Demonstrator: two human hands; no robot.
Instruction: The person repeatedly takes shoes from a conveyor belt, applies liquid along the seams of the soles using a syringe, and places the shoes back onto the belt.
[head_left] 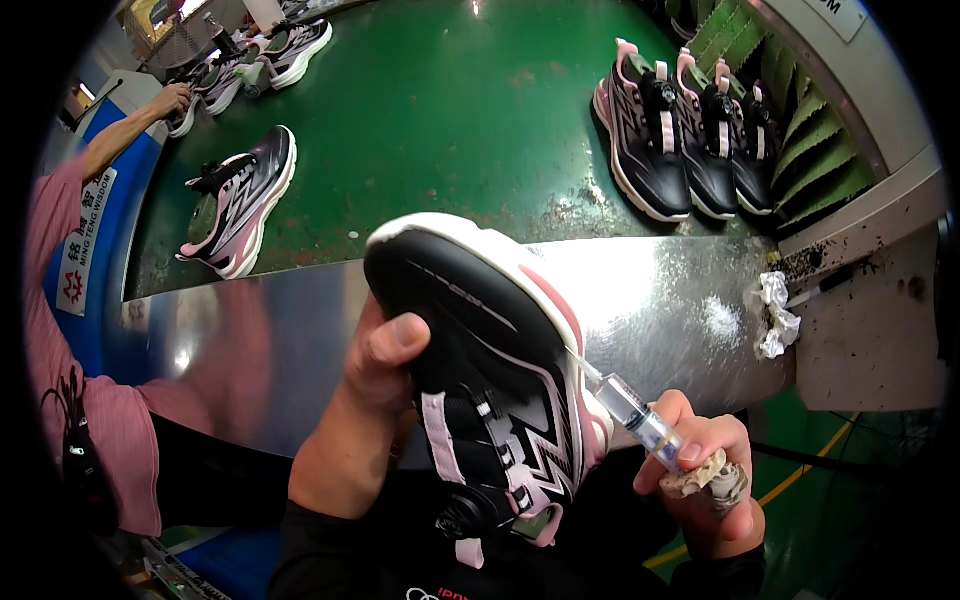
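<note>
My left hand (385,350) grips a black sneaker (475,300) with pink trim and a white sole, thumb on its upper near the toe. The toe points away from me, and a round black dial sits by the tongue end. In my right hand (715,450) is a clear syringe (637,415), its thin tip at the seam between upper and sole on the shoe's right side. A crumpled whitish wad (710,480) is also held in that hand, around the syringe's rear end.
Behind the metal ledge (650,280) lies a green belt (440,120). Several matching sneakers (645,150) stand at the right beside green strip flaps (825,130). Another sneaker (245,205) lies at left. A co-worker's hand (172,100) touches shoes at far left. Crumpled white paper (777,315) lies at the ledge's right end.
</note>
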